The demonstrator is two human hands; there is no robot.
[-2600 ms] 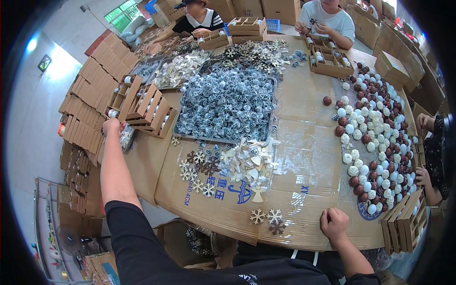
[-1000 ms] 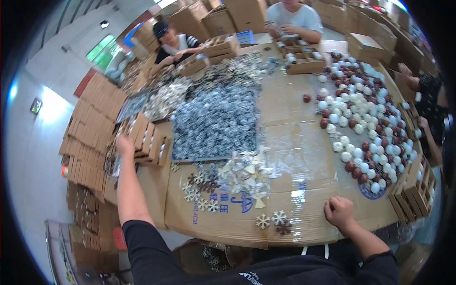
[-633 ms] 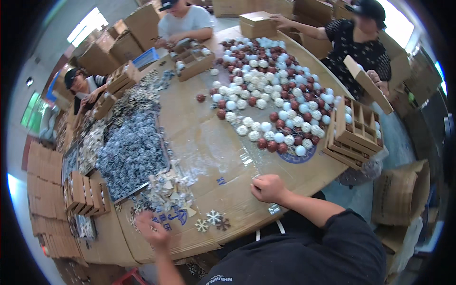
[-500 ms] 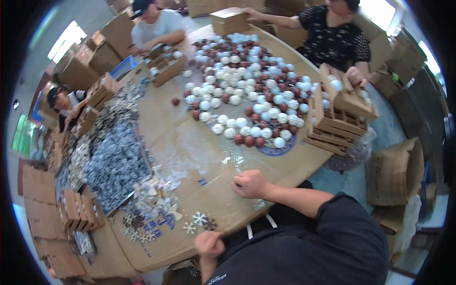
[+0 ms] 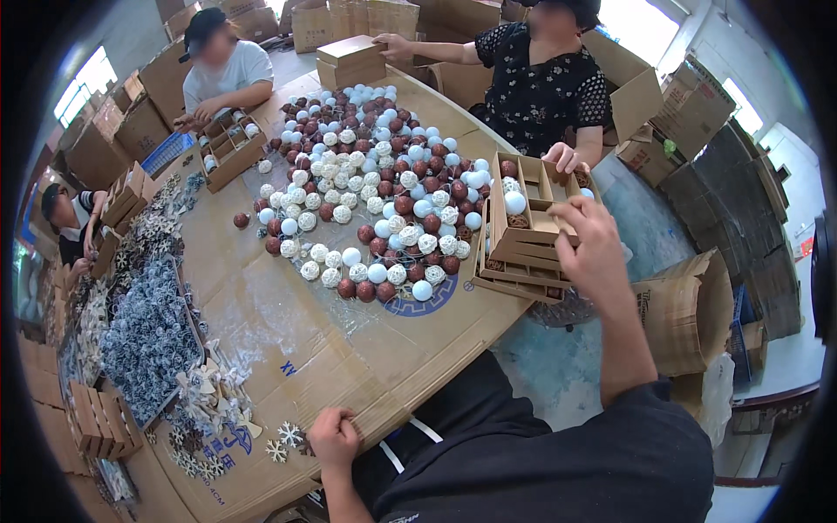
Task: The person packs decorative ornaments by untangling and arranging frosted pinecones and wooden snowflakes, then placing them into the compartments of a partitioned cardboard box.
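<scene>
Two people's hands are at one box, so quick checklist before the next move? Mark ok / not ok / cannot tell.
1. Right hand at top box: ok, over its edge.
2. Firm hold: cannot tell.
3. Co-worker's near hand away from top box: not ok, at its far side.
4. Left hand clear of top box: ok, by the snowflakes.
5. White ball in top box: ok.

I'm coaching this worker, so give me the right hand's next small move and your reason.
Probably close the right hand gently on the near side of the top compartment box. Its fingers are at that box, and a co-worker's hand is at the far edge, so a steady grip seems wise before any shift.
</scene>
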